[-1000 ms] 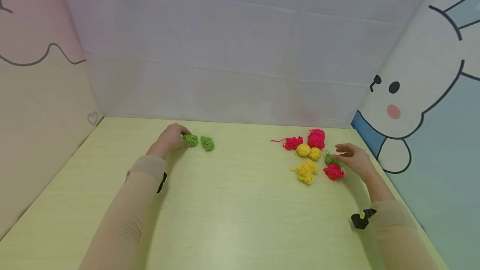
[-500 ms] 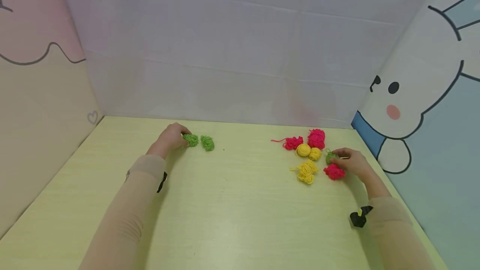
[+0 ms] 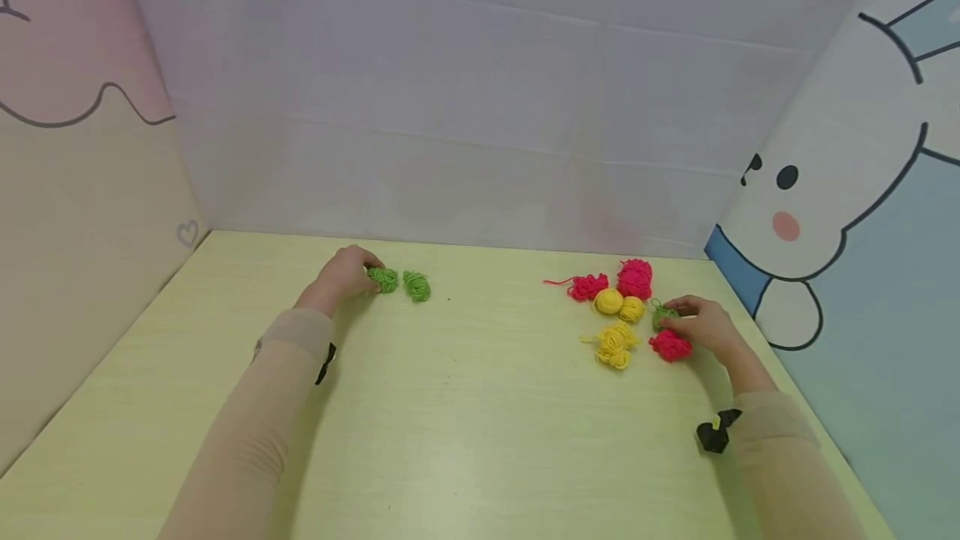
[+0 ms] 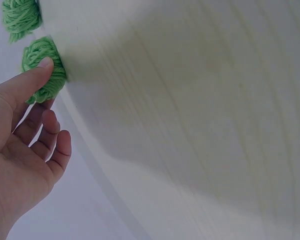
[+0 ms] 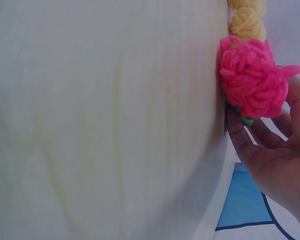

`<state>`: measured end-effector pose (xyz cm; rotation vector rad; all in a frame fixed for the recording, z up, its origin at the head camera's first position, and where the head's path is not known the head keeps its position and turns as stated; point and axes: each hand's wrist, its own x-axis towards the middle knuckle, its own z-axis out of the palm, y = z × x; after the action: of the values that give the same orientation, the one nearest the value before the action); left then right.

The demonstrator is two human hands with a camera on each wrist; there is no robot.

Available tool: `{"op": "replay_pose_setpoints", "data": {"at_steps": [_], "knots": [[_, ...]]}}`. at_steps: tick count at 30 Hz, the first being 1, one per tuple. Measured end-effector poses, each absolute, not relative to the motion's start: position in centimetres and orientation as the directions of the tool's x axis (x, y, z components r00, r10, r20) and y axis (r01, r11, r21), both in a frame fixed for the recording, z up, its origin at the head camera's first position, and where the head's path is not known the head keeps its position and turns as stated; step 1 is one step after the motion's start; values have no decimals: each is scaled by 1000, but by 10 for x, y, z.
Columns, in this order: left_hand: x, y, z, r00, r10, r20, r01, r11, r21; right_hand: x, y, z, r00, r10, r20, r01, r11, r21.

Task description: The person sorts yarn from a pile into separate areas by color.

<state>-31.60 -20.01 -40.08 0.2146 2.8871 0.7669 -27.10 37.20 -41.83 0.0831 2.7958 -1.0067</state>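
Cartoon-printed walls [image 3: 892, 290] flank a wood-grain table [image 3: 480, 440]; left hand [image 3: 345, 273] pinches one green yarn ball [image 3: 386, 280], right hand [image 3: 707, 325] a second green ball [image 3: 662, 316].

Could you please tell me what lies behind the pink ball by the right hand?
A green ball, partly covered by the right hand; its covered part cannot be seen.

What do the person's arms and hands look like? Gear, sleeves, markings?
Left hand and right hand: bare, no gloves. Left sleeve and right sleeve: long, plain beige. A small black device shows at the left wrist and right wrist; the right one has a yellow patch. No cables visible.
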Motion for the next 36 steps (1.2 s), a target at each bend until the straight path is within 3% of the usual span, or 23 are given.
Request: {"op": "replay_pose_setpoints", "data": {"at_steps": [10, 25, 36], "knots": [[-316, -200, -402, -980, 171, -106, 94, 855, 510, -272, 368, -416, -979, 43, -197, 158, 774, -613], [-313, -198, -399, -981, 159, -112, 83, 863, 499, -266, 357, -390, -994, 2, -109, 75, 735, -674], [-313, -198, -399, -981, 156, -113, 81, 867, 492, -260, 335, -362, -999, -43, -27, -15, 764, -644]]}}
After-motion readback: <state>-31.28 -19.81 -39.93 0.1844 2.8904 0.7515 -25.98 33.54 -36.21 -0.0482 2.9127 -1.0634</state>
